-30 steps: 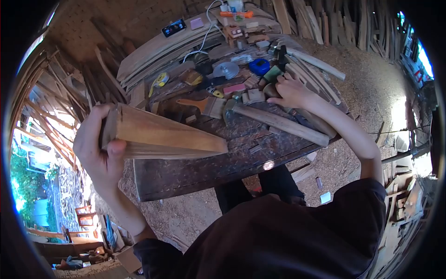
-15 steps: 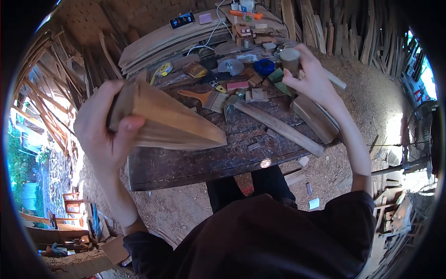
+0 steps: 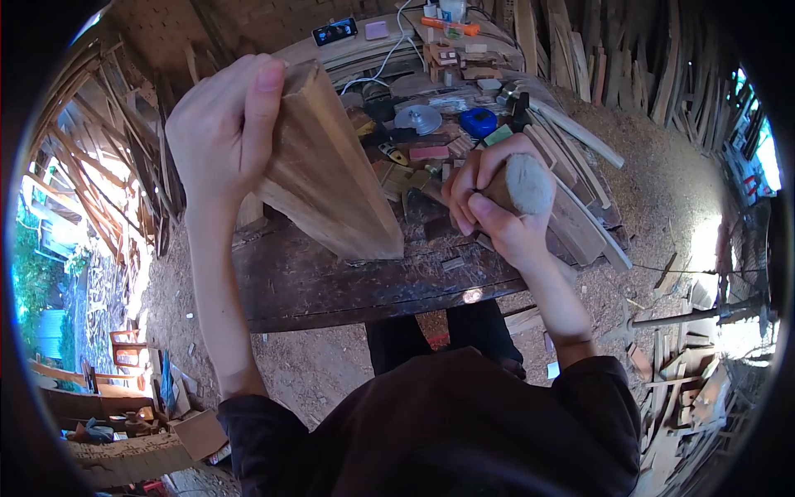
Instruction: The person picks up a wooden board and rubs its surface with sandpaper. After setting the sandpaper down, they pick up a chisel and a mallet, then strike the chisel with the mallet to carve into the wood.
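Note:
My left hand [image 3: 219, 124] is closed around the upper end of a thick, rough wooden block [image 3: 331, 174]. The block leans, its lower end right at the front part of the workbench [image 3: 306, 298]. To the right of it, my right hand [image 3: 505, 199] is wrapped round a round-ended wooden piece [image 3: 528, 184], its pale flat end facing up towards me; the rest is hidden in my fist. Under and beside this hand lies a tool with a wooden handle [image 3: 431, 189], mostly covered. A squared wood block [image 3: 575, 228] lies just right of my right wrist.
Behind my hands lie a metal disc [image 3: 418, 120], a blue tape measure [image 3: 478, 123], a pink block [image 3: 428, 153] and a utility knife [image 3: 392, 153]. A phone [image 3: 334, 31] and a white cable [image 3: 385, 54] are at the back. Timber strips [image 3: 638, 74] lean along the wall.
My left hand has raised the top of the block, so it stands steeper. My right hand has come down and towards me with the round-ended wooden piece. The brush is now hidden.

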Available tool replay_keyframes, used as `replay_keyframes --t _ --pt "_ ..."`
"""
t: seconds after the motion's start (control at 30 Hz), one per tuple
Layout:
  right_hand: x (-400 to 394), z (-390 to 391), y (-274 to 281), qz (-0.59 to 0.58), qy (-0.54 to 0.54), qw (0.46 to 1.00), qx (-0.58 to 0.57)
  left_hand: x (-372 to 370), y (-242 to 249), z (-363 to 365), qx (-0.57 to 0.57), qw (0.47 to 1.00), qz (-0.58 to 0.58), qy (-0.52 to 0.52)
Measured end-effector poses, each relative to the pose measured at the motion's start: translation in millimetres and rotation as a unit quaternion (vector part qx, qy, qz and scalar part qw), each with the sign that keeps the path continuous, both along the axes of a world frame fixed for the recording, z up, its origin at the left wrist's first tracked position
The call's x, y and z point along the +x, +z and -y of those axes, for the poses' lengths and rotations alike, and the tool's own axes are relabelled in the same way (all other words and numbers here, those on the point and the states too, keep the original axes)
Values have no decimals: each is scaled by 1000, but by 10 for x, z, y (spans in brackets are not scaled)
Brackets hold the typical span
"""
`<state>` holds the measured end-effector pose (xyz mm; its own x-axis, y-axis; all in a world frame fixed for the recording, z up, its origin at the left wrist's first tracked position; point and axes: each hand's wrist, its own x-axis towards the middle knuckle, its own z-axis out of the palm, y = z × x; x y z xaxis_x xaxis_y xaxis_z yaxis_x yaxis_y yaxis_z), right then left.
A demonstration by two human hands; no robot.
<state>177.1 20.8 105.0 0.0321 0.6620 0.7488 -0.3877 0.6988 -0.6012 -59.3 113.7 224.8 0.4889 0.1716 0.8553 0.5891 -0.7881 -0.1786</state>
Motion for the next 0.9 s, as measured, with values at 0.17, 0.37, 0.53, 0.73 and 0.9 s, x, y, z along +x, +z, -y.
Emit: replay_keyframes --t 0.17,0.37,0.53,0.73,0.9 --pt "-143 -64 -36 -17 -10 998 -63 -23 -27 16 26 1000 8 -8" --pt "-300 -35 15 -85 -47 989 -111 6 -40 2 27 999 30 -22" --pt "-500 -112 -133 5 -173 981 -82 22 -51 15 19 999 40 -25" --pt "-568 -135 -255 9 -189 979 -81 -16 -74 46 -12 999 28 32" --pt "-485 -163 -306 46 -186 981 -29 -15 -104 -3 11 999 49 16"
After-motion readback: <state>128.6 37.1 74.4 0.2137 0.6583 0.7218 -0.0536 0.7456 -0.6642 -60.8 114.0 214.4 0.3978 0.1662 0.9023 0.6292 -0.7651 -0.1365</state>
